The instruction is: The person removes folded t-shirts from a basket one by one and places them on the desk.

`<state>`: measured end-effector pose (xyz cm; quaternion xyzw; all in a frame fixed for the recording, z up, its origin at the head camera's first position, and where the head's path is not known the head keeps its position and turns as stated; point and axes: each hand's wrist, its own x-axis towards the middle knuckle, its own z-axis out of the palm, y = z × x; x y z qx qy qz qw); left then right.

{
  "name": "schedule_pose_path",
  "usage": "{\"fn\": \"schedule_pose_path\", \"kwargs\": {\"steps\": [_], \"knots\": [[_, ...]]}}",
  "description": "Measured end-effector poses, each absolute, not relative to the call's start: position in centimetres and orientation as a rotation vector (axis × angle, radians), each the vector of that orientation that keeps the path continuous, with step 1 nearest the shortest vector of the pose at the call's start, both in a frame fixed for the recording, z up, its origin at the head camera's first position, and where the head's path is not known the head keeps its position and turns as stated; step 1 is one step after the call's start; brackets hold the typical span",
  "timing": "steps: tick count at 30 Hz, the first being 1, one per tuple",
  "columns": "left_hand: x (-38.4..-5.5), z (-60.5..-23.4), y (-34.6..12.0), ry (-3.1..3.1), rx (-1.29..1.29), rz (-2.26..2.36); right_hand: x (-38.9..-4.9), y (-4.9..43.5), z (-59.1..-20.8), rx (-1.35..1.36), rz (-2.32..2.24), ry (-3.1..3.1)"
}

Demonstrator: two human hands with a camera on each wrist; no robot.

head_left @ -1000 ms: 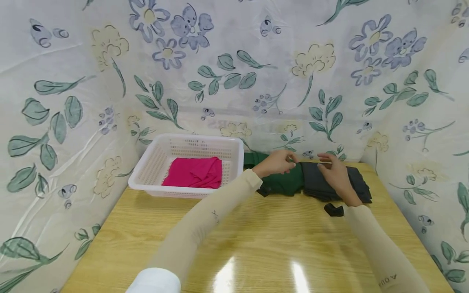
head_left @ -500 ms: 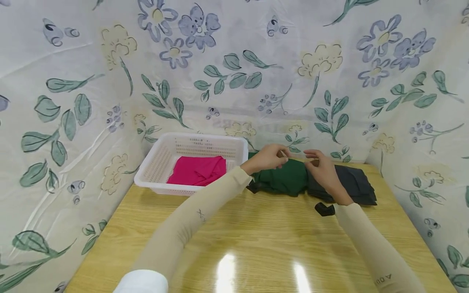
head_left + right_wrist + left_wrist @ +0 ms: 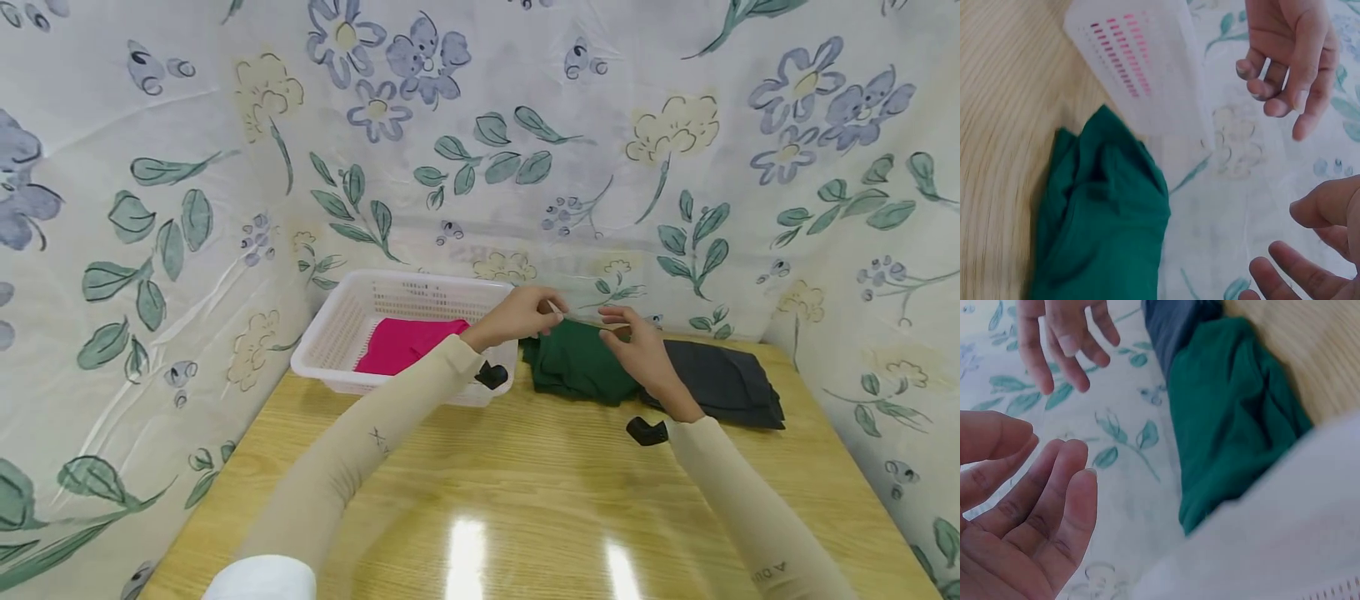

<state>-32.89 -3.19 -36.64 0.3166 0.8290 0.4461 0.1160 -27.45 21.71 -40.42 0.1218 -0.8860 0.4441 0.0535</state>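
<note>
My left hand (image 3: 517, 315) hovers near the right rim of a white plastic basket (image 3: 307, 363), its fingers loosely bent around nothing. Just above a folded green cloth (image 3: 577, 367) is my right hand (image 3: 643, 354), also holding nothing, thumb and fingers apart. In the left wrist view, the left hand's fingers (image 3: 1082, 494) curve gently with a gap to the thumb. The green cloth (image 3: 1104, 231) lies below both hands in the right wrist view, untouched. A crumpled, folded pink cloth (image 3: 405, 342) lies inside the basket, partly hidden by the left arm.
Right of the green cloth, a dark grey folded cloth (image 3: 723, 383) lies on the wooden table (image 3: 525, 475). A floral-patterned sheet (image 3: 480, 217) hangs behind and at both sides. Small black devices (image 3: 491, 375) sit by the wrists.
Both hands have moved left, from over the green and dark grey cloths toward the basket. The head view has shifted slightly left. Neither hand has picked up anything.
</note>
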Motion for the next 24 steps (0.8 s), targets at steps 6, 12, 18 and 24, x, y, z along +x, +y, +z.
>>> {"fn": "schedule_pose_path", "kwargs": {"steps": [6, 12, 18, 24], "knots": [[-33.3, -36.7, -5.8, 2.454, 0.884, 1.342, -27.7, 19.7, -40.4, 0.455, 1.404, -2.661], [-33.6, -36.7, -8.5, 2.448, 0.759, 1.414, -27.9, 17.6, -40.5, 0.515, 1.441, -2.655], [-34.2, -36.9, -11.1, 2.492, 0.644, 1.405, -28.0, 15.4, -40.0, 0.547, 1.474, -2.64], [-35.0, -37.9, -13.8, 2.525, 0.555, 1.42, -28.3, 13.0, -40.1, 0.571, 1.468, -2.644]]}}
